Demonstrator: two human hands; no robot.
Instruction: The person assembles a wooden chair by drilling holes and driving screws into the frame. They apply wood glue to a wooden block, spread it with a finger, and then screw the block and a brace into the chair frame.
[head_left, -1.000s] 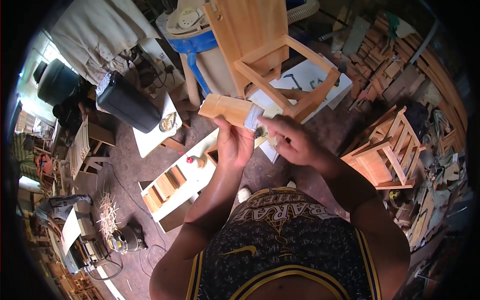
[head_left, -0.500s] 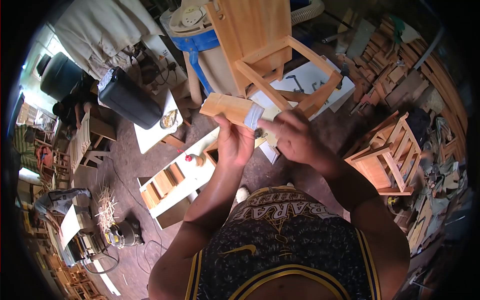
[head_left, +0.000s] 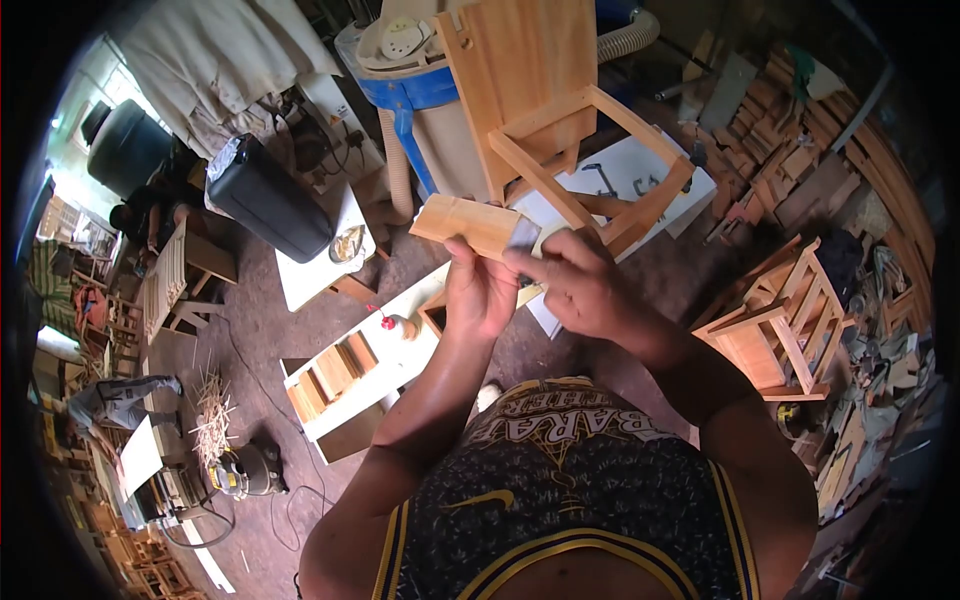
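Note:
My left hand [head_left: 482,292] is closed around the lower edge of a short wooden board [head_left: 462,226], thumb on its face and fingers behind. The board's right end carries a whitish, glossy coating [head_left: 523,236] that looks like wet glue. Against that end rests the outstretched index finger of my right hand [head_left: 583,285]; its other fingers are loosely curled, and I see nothing held in them. Below and left of the board, a bottle with a red cap [head_left: 398,326] is on a long white-topped piece [head_left: 345,405], near several wooden blocks [head_left: 335,368].
A wooden chair-like frame [head_left: 545,110] stands on a white surface with clamps [head_left: 602,178]. Behind it is a blue-banded dust collector [head_left: 425,90]. A slatted wooden frame [head_left: 775,335] and scrap wood [head_left: 770,150] lie right. A black jerrycan [head_left: 270,198] and other people [head_left: 125,398] are left.
My right index finger has come down and left onto the coated end of the board. The view has shifted slightly; my left hand keeps its hold.

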